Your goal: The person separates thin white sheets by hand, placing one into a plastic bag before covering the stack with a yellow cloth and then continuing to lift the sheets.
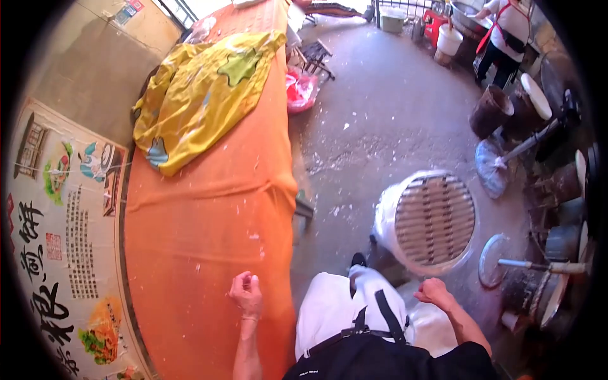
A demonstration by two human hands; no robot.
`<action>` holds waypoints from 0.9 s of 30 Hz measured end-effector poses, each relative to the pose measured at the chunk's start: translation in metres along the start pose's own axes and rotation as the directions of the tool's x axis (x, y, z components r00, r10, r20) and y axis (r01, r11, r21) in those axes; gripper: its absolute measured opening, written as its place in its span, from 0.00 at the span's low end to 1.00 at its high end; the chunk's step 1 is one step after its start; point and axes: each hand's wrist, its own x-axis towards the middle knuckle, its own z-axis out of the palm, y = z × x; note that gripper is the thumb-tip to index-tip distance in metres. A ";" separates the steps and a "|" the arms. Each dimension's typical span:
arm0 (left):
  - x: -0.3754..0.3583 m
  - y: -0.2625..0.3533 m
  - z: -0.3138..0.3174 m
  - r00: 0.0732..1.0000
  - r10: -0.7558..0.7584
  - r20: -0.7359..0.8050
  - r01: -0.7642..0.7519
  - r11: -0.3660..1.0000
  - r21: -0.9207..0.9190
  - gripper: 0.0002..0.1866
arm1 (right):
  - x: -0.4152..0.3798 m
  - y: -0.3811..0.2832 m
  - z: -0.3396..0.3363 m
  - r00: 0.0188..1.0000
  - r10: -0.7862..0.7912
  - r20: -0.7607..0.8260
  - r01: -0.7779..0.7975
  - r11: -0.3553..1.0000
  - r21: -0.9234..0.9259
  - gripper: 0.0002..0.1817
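Note:
My left hand (245,294) is over the orange cloth (209,234) that covers a long table. Its fingers are loosely curled, and nothing shows in them. On the other side of my white trousers, my right hand (434,291) hangs with fingers curled in, also with nothing visible in it. Nearest to that hand is a round slatted bamboo steamer (436,218) with a pale wrapped side, standing just ahead of it. A crumpled yellow cloth (202,95) with a green star lies on the far part of the table.
At the right wall stand several pots and lids, with a round disc on a pole (497,261) and a bagged pole end (493,168). A person in white (510,35) is by a large metal basin (470,18). A red bag (301,90) sits beside the table.

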 end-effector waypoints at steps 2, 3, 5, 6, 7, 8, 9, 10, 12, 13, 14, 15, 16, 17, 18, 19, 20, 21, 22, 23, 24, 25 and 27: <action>0.048 0.026 0.016 1.000 0.026 -0.008 -0.026 0.999 -0.039 0.09 | 0.040 -0.002 -0.037 0.983 -0.045 -0.177 0.039 0.999 -0.036 0.17; 0.071 0.041 0.024 1.000 -0.002 -0.003 0.002 0.998 -0.064 0.10 | 0.058 -0.008 -0.060 0.982 -0.054 -0.183 0.045 0.998 -0.054 0.17; 0.120 0.057 0.040 0.999 0.043 -0.012 -0.044 0.996 -0.077 0.10 | 0.085 -0.012 -0.091 0.976 -0.020 -0.217 0.014 0.999 -0.031 0.18; 0.142 0.061 0.047 0.998 0.062 -0.018 -0.063 0.994 -0.087 0.11 | 0.099 -0.012 -0.105 0.972 -0.004 -0.233 -0.002 1.000 -0.023 0.18; 0.164 0.062 0.055 0.997 0.068 -0.031 -0.070 0.993 -0.098 0.11 | 0.111 -0.009 -0.115 0.981 0.016 -0.193 -0.026 0.998 -0.052 0.18; 0.191 0.060 0.066 0.996 0.077 -0.051 -0.082 0.990 -0.115 0.12 | 0.119 -0.005 -0.122 0.980 -0.002 -0.201 -0.004 1.000 -0.029 0.18; 0.223 0.058 0.078 0.993 0.092 -0.072 -0.101 0.986 -0.132 0.12 | 0.130 0.000 -0.125 0.979 0.033 -0.202 -0.038 0.999 -0.020 0.19; 0.255 0.055 0.093 0.998 -0.017 -0.059 0.000 0.958 -0.286 0.13 | 0.138 0.007 -0.126 0.978 0.067 -0.197 -0.071 0.997 -0.011 0.20; 0.304 0.051 0.115 0.971 -0.238 0.037 0.219 0.808 -0.546 0.14 | 0.154 0.026 -0.116 0.980 0.150 -0.131 -0.158 0.986 -0.059 0.22; 0.325 0.065 0.120 0.944 -0.319 0.088 0.295 0.690 -0.661 0.17 | 0.161 0.035 -0.114 0.991 0.120 -0.064 -0.126 0.986 -0.108 0.23; 0.344 0.067 0.127 0.916 -0.381 0.130 0.346 0.584 -0.734 0.18 | 0.165 0.042 -0.110 0.996 0.092 0.016 -0.088 0.984 -0.155 0.23; 0.366 0.062 0.134 0.884 -0.432 0.179 0.390 0.468 -0.793 0.19 | 0.172 0.047 -0.104 0.994 0.093 0.058 -0.081 0.981 -0.173 0.23; 0.388 0.056 0.141 0.850 -0.471 0.237 0.425 0.346 -0.836 0.21 | 0.173 0.033 -0.124 0.988 0.080 0.131 -0.065 0.991 -0.117 0.23; 0.410 0.046 0.151 0.828 -0.507 0.241 0.437 0.313 -0.843 0.26 | 0.179 0.020 -0.139 0.984 0.090 0.156 -0.074 0.992 -0.106 0.24; 0.429 0.048 0.157 0.789 -0.565 0.244 0.456 0.271 -0.848 0.28 | 0.190 0.014 -0.153 0.979 0.096 0.179 -0.080 0.992 -0.096 0.24; 0.445 0.049 0.161 0.742 -0.624 0.244 0.472 0.228 -0.852 0.30 | 0.206 0.017 -0.161 0.967 0.116 0.228 -0.108 0.993 -0.049 0.25; 0.462 0.046 0.166 0.691 -0.680 0.244 0.481 0.182 -0.857 0.32 | 0.225 0.017 -0.174 0.977 0.097 0.193 -0.091 0.995 -0.035 0.25; 0.479 0.018 0.175 0.677 -0.680 0.280 0.455 0.089 -0.886 0.36 | 0.243 0.016 -0.187 0.984 0.077 0.161 -0.074 0.997 -0.023 0.24; 0.496 -0.011 0.178 0.704 -0.592 0.393 0.504 0.027 -0.863 0.35 | 0.257 0.016 -0.198 0.989 0.061 0.137 -0.060 0.998 -0.011 0.24; 0.500 -0.007 0.181 0.712 -0.620 0.330 0.455 0.049 -0.889 0.33 | 0.278 0.019 -0.213 0.991 0.064 0.122 -0.073 0.995 0.066 0.23; 0.508 0.003 0.189 0.720 -0.640 0.269 0.402 0.068 -0.913 0.30 | 0.303 0.024 -0.228 0.996 0.020 0.085 -0.025 0.998 0.054 0.21; 0.517 -0.005 0.193 0.658 -0.701 0.276 0.429 0.048 -0.902 0.25 | 0.332 0.031 -0.248 1.000 -0.006 0.021 0.006 1.000 0.017 0.21; 0.521 -0.027 0.196 0.588 -0.767 0.256 0.432 0.030 -0.901 0.19 | 0.377 0.028 -0.284 0.997 -0.056 -0.047 0.053 0.997 -0.053 0.20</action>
